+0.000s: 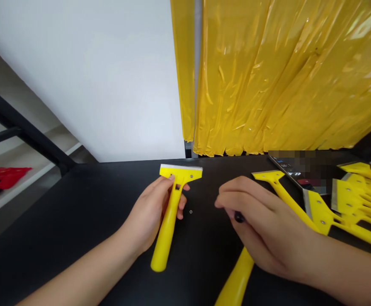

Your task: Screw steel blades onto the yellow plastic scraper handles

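My left hand is wrapped round a yellow scraper, with the thumb pressed near one side of its head. The scraper's wide head points away from me and has a pale metal blade along its far edge. Two fastening spots show on the head. My right hand is closed, and a dark round end of some object sticks out of it; the rest is hidden by the fingers. Below that hand lies another scraper's yellow handle. A tiny metal nut or ring rests on the black table between my hands.
Several yellow scrapers lie in a group at the right. A phone lies behind them, partly blurred out. Yellow plastic strips and a white panel stand behind the black table. A red item sits on the left shelf.
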Motion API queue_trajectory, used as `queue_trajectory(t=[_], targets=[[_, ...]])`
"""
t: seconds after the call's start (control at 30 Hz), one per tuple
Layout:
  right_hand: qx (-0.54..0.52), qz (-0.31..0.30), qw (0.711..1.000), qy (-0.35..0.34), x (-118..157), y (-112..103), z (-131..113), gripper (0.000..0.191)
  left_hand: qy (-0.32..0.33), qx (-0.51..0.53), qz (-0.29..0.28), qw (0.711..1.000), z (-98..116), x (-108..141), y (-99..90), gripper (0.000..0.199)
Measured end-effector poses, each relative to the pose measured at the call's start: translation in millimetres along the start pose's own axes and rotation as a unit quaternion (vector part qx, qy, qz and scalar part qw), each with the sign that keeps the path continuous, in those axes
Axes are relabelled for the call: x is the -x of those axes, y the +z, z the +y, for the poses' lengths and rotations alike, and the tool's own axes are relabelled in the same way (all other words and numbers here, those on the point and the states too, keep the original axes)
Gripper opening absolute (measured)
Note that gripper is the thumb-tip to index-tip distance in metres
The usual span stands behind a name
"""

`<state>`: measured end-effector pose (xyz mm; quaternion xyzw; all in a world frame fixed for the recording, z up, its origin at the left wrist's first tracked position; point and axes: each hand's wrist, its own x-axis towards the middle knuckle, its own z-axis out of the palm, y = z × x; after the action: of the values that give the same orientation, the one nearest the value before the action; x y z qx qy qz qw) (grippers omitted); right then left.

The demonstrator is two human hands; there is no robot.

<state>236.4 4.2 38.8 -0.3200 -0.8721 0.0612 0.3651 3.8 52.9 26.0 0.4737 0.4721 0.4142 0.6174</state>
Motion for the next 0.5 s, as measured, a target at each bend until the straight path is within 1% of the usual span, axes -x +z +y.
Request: queue_trajectory(t=[0.03, 0.1, 0.13, 0.23, 0.3, 0.37, 0.5], targets=[[0.008, -0.035, 0.999, 0.014, -1, 2, -1, 0.03, 0.006, 0.01, -0.003, 1.0, 2, 1, 0.0, 0.032], [0.024, -0.106, 0.993, 0.055, -4, 9, -4, 0.023, 0.023, 0.022, 0.001, 0.999, 5, 1, -1.0, 0.03], [0.039, -0.141, 0.986, 0.077, -6, 13, -6, 0.02, 0.033, 0.025, 0.004, 0.999, 7, 1, -1.9, 0.029], [0.115, -0.219, 0.959, 0.135, -11, 27, -11, 0.024, 0.057, 0.023, 0.006, 0.998, 12, 1, -5.5, 0.029], [0.156, -0.241, 0.946, 0.149, -14, 37, -13, 0.027, 0.069, 0.014, -0.001, 0.998, 16, 2, -7.4, 0.03], [0.17, -0.246, 0.942, 0.15, -17, 47, -13, 0.028, 0.077, 0.002, -0.01, 0.997, 18, 4, -8.2, 0.033], [0.179, -0.26, 0.937, 0.148, -23, 61, -10, 0.019, 0.08, -0.001, -0.018, 0.997, 19, 10, -7.3, 0.034]])
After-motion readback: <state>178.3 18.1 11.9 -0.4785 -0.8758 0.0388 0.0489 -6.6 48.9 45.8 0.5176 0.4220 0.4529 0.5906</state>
